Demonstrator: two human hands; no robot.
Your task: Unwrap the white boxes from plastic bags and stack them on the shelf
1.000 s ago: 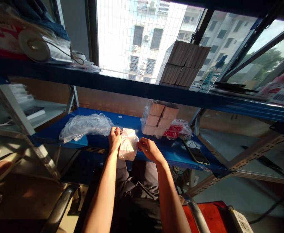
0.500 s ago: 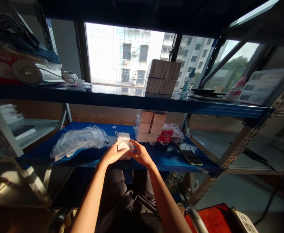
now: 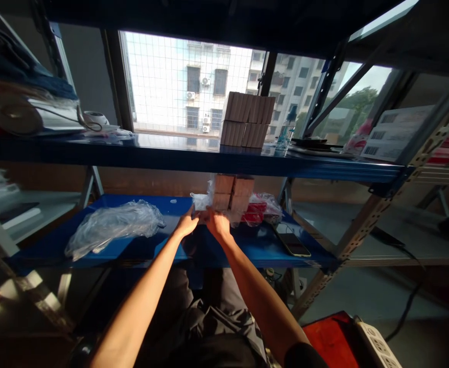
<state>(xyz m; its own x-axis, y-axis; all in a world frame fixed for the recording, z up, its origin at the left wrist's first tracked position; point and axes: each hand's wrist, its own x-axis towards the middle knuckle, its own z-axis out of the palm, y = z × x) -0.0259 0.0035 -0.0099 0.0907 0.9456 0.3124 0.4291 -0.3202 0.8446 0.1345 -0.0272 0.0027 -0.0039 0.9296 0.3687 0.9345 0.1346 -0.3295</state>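
Observation:
In the head view a small white packet [image 3: 201, 201] is held up just left of a stack of light brown boxes [image 3: 224, 198]. It looks wrapped in thin clear film, with a small loop at its upper left corner. My left hand [image 3: 188, 224] grips its lower left edge, thumb inward. From the right, my right hand [image 3: 218, 225] closes on its lower right side, with the fingertips partly hidden. The boxes stand in clear plastic close behind my right hand. What lies under the packet is hidden by my hands.
A crumpled clear plastic bag [image 3: 117, 227] lies left on the blue shelf [image 3: 243, 248]. To the right are red packs [image 3: 253, 212] in plastic and a phone [image 3: 293, 242]. The upper shelf edge [image 3: 193, 161] runs above my hands, with stacked grey-brown boxes [image 3: 247, 120] on it.
Both hands have moved forward with the white packet, up beside the stacked boxes. The light-coloured flat piece beneath it no longer shows separately. The whole view has shifted slightly.

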